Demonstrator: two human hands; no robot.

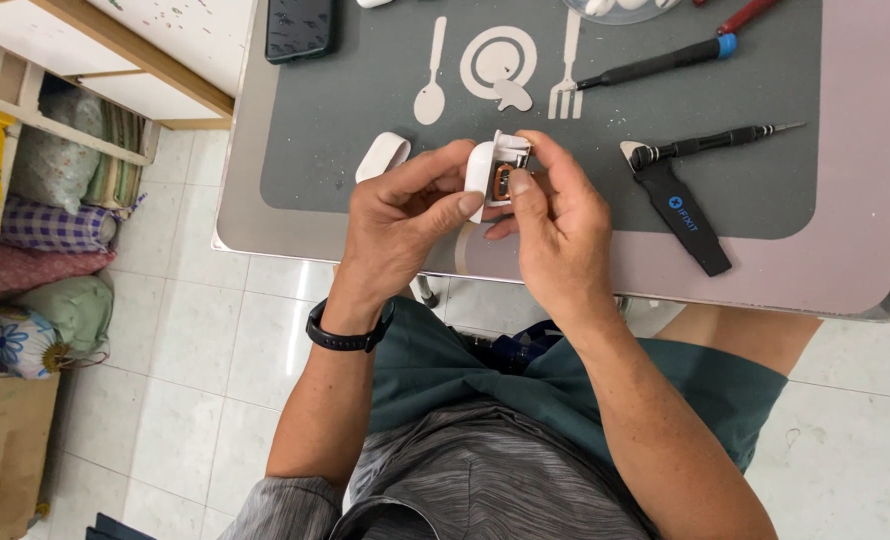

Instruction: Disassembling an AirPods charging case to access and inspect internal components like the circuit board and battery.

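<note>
Both hands hold a small white plastic case (484, 172) with its inside exposed, showing copper-coloured and metal parts, just above the near edge of the table (845, 260). My left hand (405, 215) grips the white shell from the left, thumb across its front. My right hand (555, 215) pinches the exposed inner part with thumb and fingers. A loose white rounded cover (383, 156) lies on the grey mat (365, 90) just left of my hands.
On the mat lie a black pry tool (687, 218), a thin black screwdriver (715, 142), a blue-capped screwdriver (660, 62), a red-handled tool (745, 14) and a dark phone (299, 27). A clear dish (620, 10) sits at the top. Shelves with cushions (55, 200) stand left.
</note>
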